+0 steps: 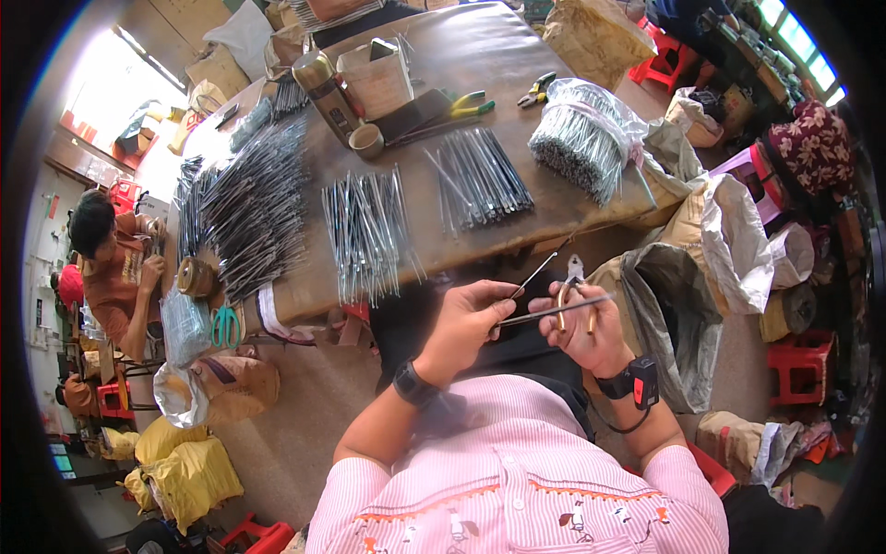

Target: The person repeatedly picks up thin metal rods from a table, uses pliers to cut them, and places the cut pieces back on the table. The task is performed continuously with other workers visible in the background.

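In front of my chest, my left hand (468, 328) pinches thin metal rods between thumb and fingers. One thin rod (535, 273) points up and away, with a small bend or loop at its tip. A second, dark rod (535, 316) runs sideways toward my right hand and crosses in front of it. My right hand (598, 340) is wrapped round a pair of pliers (574, 271), their silver jaws pointing up and the orange-brown handles in my palm. Whether the right fingers also touch the dark rod, I cannot tell.
Bundles of metal rods (369, 235) lie on the brown table (443, 55); a plastic-wrapped bundle (581, 138) sits at its right edge. Yellow-handled pliers (471, 104) and teal scissors (225, 327) lie there too. Open sacks (678, 323) stand at right. A person (120, 268) works at left.
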Demonstrator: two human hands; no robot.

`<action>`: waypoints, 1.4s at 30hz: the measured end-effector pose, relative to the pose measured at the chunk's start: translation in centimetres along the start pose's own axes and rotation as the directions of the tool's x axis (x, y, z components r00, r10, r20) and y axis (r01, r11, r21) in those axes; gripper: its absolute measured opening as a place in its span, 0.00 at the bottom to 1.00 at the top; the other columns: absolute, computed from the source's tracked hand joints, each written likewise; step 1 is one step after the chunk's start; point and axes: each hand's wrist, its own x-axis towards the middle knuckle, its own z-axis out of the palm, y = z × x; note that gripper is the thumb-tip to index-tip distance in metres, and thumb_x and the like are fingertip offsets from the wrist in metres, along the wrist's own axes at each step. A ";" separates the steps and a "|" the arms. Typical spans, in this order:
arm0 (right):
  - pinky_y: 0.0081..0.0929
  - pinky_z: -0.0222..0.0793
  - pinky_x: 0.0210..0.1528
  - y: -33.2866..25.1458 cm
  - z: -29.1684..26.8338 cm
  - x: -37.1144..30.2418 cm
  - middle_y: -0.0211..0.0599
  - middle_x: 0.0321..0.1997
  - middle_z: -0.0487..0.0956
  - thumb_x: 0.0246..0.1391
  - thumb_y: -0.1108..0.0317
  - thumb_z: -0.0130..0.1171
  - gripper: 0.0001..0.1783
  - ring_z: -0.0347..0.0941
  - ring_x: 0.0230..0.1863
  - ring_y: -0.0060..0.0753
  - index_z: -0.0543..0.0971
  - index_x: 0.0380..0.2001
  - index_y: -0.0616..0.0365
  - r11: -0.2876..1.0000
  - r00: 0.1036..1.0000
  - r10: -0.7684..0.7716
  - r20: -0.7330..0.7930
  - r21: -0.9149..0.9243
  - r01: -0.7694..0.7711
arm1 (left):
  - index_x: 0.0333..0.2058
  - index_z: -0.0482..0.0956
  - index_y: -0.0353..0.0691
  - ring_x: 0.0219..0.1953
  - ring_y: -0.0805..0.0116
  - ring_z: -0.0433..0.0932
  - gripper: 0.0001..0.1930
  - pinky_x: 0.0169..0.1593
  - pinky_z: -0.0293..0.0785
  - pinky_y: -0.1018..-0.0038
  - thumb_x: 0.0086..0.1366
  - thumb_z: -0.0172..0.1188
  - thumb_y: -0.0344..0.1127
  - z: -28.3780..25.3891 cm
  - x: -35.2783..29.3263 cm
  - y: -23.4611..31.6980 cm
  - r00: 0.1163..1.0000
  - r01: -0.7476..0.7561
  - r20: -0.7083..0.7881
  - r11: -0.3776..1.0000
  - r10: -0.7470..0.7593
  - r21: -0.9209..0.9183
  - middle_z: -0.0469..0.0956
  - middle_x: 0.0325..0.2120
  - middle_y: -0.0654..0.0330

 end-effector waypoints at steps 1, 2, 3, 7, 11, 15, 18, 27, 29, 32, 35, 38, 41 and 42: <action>0.40 0.76 0.35 0.2 0.1 -0.2 0.60 0.42 0.76 0.54 0.59 0.48 0.23 0.77 0.37 0.57 0.72 0.48 0.64 0.998 0.996 0.051 0.072 -0.027 -0.050 | 0.41 0.82 0.37 0.20 0.86 0.67 0.09 0.22 0.62 0.88 0.61 0.61 0.25 0.1 -0.1 0.0 0.999 -0.034 -0.005 0.998 0.034 0.049 0.80 0.28 0.67; 0.37 0.74 0.27 0.3 0.2 -0.6 0.59 0.41 0.76 0.52 0.64 0.49 0.23 0.78 0.32 0.55 0.67 0.51 0.59 0.995 0.995 0.099 0.028 -0.035 -0.098 | 0.41 0.82 0.37 0.20 0.86 0.67 0.09 0.22 0.62 0.88 0.61 0.60 0.25 0.2 -0.2 0.1 0.997 -0.068 -0.013 0.992 0.070 0.108 0.80 0.28 0.67; 0.35 0.75 0.27 0.4 0.3 -0.7 0.59 0.41 0.76 0.51 0.66 0.50 0.23 0.78 0.32 0.54 0.66 0.52 0.58 0.985 0.994 0.103 0.034 -0.143 -0.097 | 0.41 0.82 0.37 0.20 0.86 0.67 0.09 0.22 0.62 0.87 0.61 0.60 0.24 0.2 -0.2 0.1 0.995 -0.094 -0.012 0.986 0.097 0.136 0.79 0.28 0.68; 0.27 0.76 0.30 1.1 0.5 -1.2 0.53 0.41 0.76 0.44 0.78 0.48 0.28 0.78 0.36 0.46 0.62 0.52 0.57 0.829 0.997 0.075 -0.036 -0.553 -0.082 | 0.41 0.82 0.36 0.21 0.85 0.68 0.10 0.23 0.65 0.86 0.61 0.58 0.23 0.1 -0.4 0.4 0.972 -0.223 0.000 0.927 0.234 0.302 0.74 0.28 0.68; 0.27 0.73 0.39 1.2 0.0 -1.2 0.43 0.42 0.74 0.40 0.80 0.47 0.33 0.74 0.43 0.37 0.61 0.56 0.58 0.361 0.995 -0.052 -0.090 -0.930 -0.065 | 0.40 0.81 0.34 0.26 0.79 0.69 0.09 0.29 0.65 0.81 0.60 0.58 0.21 0.0 -0.7 0.9 0.963 -0.248 0.011 0.862 0.271 0.442 0.71 0.28 0.64; 0.28 0.69 0.44 1.4 -0.7 -0.5 0.41 0.41 0.74 0.40 0.78 0.49 0.34 0.72 0.41 0.36 0.64 0.56 0.59 -0.141 0.966 -0.186 0.180 -0.978 0.155 | 0.40 0.81 0.33 0.28 0.75 0.70 0.10 0.32 0.66 0.79 0.59 0.58 0.21 0.0 -0.6 1.1 0.953 -0.274 0.016 0.838 0.303 0.472 0.72 0.28 0.62; 0.29 0.69 0.42 1.1 -0.4 -0.4 0.43 0.39 0.74 0.41 0.76 0.50 0.29 0.73 0.38 0.40 0.69 0.52 0.61 -0.312 0.929 -0.234 0.286 -0.927 0.206 | 0.39 0.80 0.33 0.29 0.74 0.71 0.09 0.33 0.66 0.78 0.59 0.58 0.21 0.0 -0.5 0.9 0.945 -0.291 0.014 0.824 0.326 0.485 0.72 0.28 0.61; 0.38 0.67 0.30 0.6 0.6 -0.7 0.47 0.25 0.73 0.45 0.69 0.55 0.12 0.72 0.27 0.51 0.74 0.36 0.59 -0.432 0.926 -0.293 0.238 -0.897 0.093 | 0.37 0.79 0.33 0.30 0.71 0.72 0.08 0.34 0.68 0.76 0.59 0.58 0.21 0.2 -0.1 0.0 0.949 -0.265 -0.003 0.806 0.314 0.530 0.73 0.28 0.59; 0.38 0.67 0.29 0.7 0.5 -0.7 0.48 0.23 0.72 0.46 0.68 0.55 0.11 0.71 0.26 0.52 0.73 0.35 0.59 -0.421 0.930 -0.299 0.214 -0.904 0.073 | 0.38 0.79 0.33 0.30 0.71 0.72 0.08 0.35 0.68 0.76 0.59 0.58 0.21 0.3 0.0 0.0 0.959 -0.232 -0.010 0.802 0.285 0.551 0.73 0.28 0.59; 0.42 0.69 0.32 0.7 0.4 -1.0 0.49 0.25 0.75 0.45 0.68 0.55 0.12 0.73 0.29 0.56 0.74 0.35 0.58 -0.427 0.944 -0.291 0.155 -0.904 0.017 | 0.38 0.78 0.33 0.29 0.71 0.72 0.08 0.35 0.68 0.77 0.60 0.57 0.21 0.4 -0.2 0.4 0.956 -0.245 0.009 0.785 0.293 0.569 0.73 0.28 0.59; 0.43 0.68 0.32 0.6 0.5 -1.1 0.49 0.24 0.75 0.45 0.68 0.55 0.12 0.73 0.29 0.57 0.74 0.35 0.57 -0.445 0.937 -0.302 0.173 -0.895 0.022 | 0.42 0.78 0.33 0.32 0.67 0.72 0.10 0.36 0.69 0.75 0.61 0.60 0.26 0.6 -0.5 1.3 0.976 -0.187 0.012 0.816 0.216 0.547 0.72 0.30 0.56; 0.41 0.68 0.31 0.7 0.4 -0.8 0.49 0.24 0.74 0.45 0.68 0.55 0.11 0.73 0.27 0.55 0.74 0.35 0.57 -0.486 0.916 -0.335 0.221 -0.874 0.033 | 0.46 0.77 0.33 0.35 0.62 0.72 0.16 0.39 0.69 0.71 0.61 0.63 0.33 0.3 -1.3 2.3 0.915 -0.342 0.131 0.562 0.382 0.753 0.70 0.32 0.53; 0.38 0.67 0.30 1.2 0.3 -0.1 0.47 0.23 0.73 0.46 0.69 0.54 0.10 0.72 0.26 0.52 0.74 0.35 0.58 -0.438 0.890 -0.380 0.254 -0.896 0.068 | 0.50 0.76 0.34 0.37 0.59 0.71 0.22 0.40 0.70 0.68 0.61 0.64 0.39 0.0 -2.6 2.5 0.907 -0.295 0.063 0.523 0.416 0.800 0.69 0.33 0.51; 0.40 0.68 0.32 1.3 0.3 0.0 0.48 0.24 0.74 0.46 0.68 0.54 0.11 0.73 0.27 0.54 0.74 0.35 0.57 -0.408 0.897 -0.383 0.221 -0.912 0.051 | 0.47 0.77 0.33 0.36 0.57 0.72 0.18 0.41 0.70 0.68 0.61 0.63 0.37 -0.1 -2.8 2.4 0.915 -0.263 0.015 0.567 0.404 0.781 0.70 0.33 0.51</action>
